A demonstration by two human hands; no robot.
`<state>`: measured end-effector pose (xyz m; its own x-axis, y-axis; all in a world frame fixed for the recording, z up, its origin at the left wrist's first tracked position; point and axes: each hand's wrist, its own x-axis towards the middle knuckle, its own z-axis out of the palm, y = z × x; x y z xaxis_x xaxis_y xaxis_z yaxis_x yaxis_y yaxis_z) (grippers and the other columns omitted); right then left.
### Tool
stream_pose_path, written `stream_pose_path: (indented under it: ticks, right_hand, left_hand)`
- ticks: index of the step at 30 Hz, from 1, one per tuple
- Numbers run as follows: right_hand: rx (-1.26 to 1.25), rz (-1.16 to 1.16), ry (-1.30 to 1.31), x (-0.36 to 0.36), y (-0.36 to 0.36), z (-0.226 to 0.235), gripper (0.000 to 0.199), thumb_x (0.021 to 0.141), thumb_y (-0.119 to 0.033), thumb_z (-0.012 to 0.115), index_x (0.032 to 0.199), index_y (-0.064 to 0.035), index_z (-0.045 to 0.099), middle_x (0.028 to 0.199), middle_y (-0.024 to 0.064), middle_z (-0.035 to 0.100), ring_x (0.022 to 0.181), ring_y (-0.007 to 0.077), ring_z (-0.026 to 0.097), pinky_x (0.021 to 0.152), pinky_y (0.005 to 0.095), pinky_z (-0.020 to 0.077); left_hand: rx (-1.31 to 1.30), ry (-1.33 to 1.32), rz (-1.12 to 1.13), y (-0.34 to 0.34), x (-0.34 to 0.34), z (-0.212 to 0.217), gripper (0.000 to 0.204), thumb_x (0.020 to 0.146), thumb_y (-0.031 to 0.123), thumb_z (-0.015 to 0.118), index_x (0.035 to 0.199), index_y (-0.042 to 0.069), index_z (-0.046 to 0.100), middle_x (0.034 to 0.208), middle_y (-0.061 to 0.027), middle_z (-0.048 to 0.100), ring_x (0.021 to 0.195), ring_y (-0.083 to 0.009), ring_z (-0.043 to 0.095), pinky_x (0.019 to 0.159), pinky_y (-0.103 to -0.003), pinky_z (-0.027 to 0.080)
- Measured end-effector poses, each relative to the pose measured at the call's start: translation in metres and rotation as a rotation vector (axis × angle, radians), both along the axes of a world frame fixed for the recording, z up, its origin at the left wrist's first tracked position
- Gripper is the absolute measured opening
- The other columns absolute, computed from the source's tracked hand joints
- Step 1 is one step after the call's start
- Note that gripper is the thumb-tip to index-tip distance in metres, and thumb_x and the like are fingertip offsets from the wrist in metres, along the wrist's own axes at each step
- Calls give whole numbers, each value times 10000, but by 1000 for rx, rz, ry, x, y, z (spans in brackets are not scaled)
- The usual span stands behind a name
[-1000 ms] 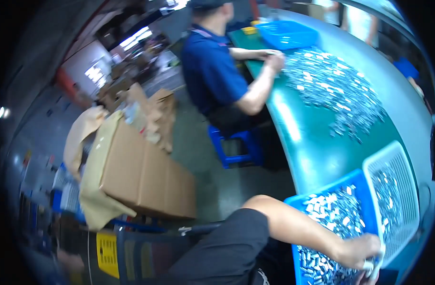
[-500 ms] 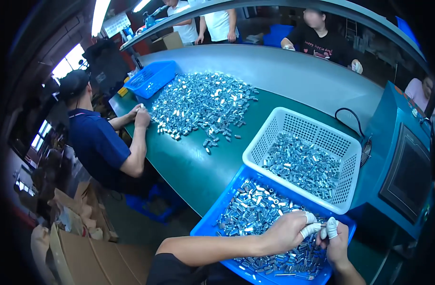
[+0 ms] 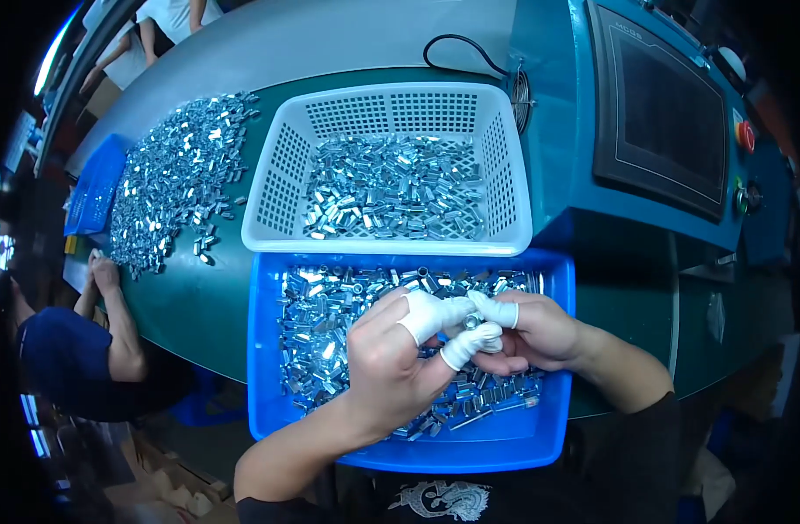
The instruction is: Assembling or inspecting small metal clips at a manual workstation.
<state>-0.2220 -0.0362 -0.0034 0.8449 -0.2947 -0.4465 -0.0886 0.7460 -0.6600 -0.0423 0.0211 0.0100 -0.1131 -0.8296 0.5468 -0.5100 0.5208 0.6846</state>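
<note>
Hands (image 3: pixel 457 341) pinch metal part (image 3: pixel 472 321) inside blue tray (image 3: pixel 470 454) rim

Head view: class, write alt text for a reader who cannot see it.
Two hands, left and right, with white-capped fingers pinch a small metal part over a blue tray of such parts. Behind it sits a white basket of parts, on a green table.
</note>
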Motion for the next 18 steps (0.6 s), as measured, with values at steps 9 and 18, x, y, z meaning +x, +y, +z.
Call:
stream_pose_path:
  ticks: [9, 18]
  right_hand:
    - [-48, 66, -16, 2, 0, -5, 498, 981, -440, 299, 814, -42, 546, 592, 58, 538, 395, 47, 360, 368, 191, 264]
    - [-239, -358, 69, 14, -3, -4, 451, 972, -400, 343, 677, -77, 451, 479, 8, 383, 369, 74, 298, 359, 227, 254]
  left_hand:
    - [8, 11, -15, 1, 3, 1, 215, 686, 120, 785, 823, 27, 647, 638, -41, 600, 523, -117, 524, 482, -245, 389]
    - [178, 202, 229, -23, 33, -13, 210, 780, 54, 678, 987, 24, 657, 728, -27, 586, 596, -75, 501, 539, -218, 412]
